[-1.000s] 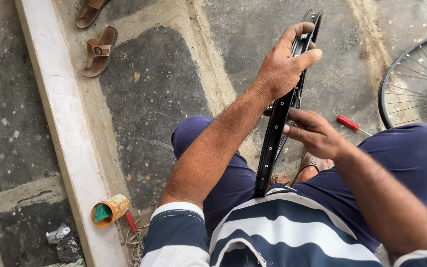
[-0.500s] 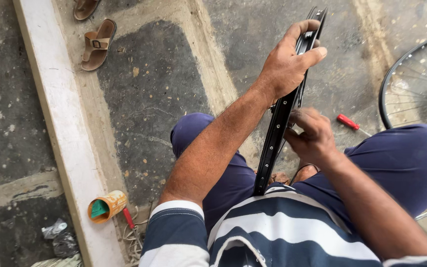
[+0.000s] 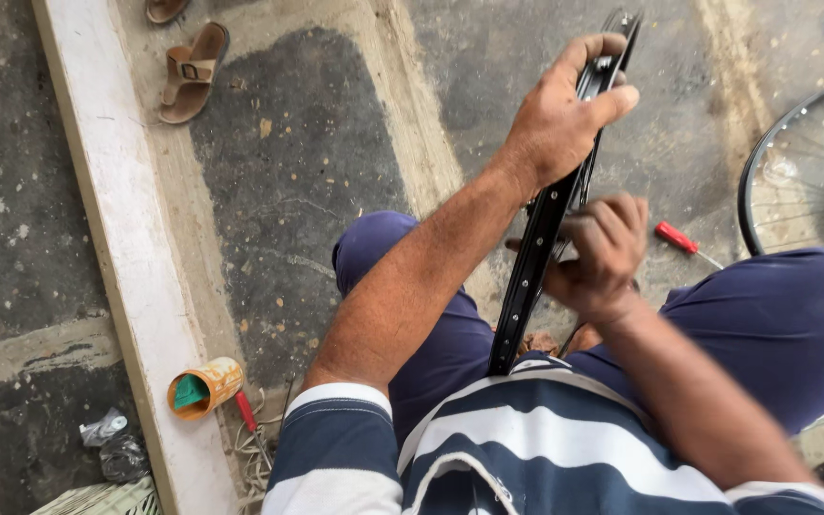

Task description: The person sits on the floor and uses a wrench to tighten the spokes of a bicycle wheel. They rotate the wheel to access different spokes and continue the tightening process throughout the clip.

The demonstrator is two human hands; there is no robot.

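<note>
The black wheel rim (image 3: 550, 229) stands on edge between the knees, its long line running up and away from the lap. The left hand (image 3: 565, 114) is clamped around the top. The right hand (image 3: 603, 253) closes on it lower down, nearer the body; whether its fingers pinch something small, I cannot tell. A red screwdriver (image 3: 676, 238) lies just right on the concrete, a spoked wheel (image 3: 793, 172) beyond. Left: bare floor, then a pale curb (image 3: 116, 229).

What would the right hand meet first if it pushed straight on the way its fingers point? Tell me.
The black bicycle rim: the right hand already curls against it, fingers pointing left. Beyond it lies the left forearm, though depth is unclear.
</note>
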